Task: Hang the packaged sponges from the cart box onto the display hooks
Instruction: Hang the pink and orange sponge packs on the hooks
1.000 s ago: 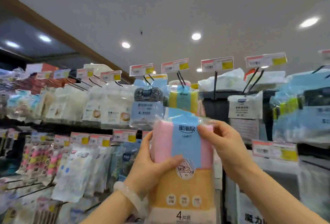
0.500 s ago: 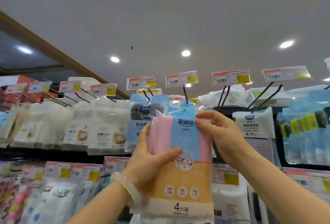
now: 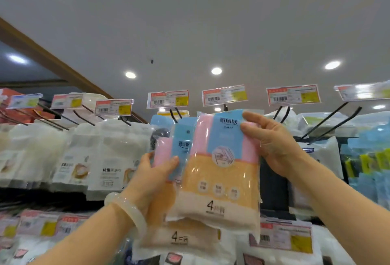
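The right hand holds the top of the front sponge pack, its fingers curled over the top edge. The left hand grips a second sponge pack just behind, thumb pressed on its blue label. Just above the right fingers sits a price tag on a display hook.

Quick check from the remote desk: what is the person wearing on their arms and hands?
Both forearms are bare, no sleeves and no gloves in view. The left hand has a pale, translucent bangle round its wrist. The right hand shows no jewellery.
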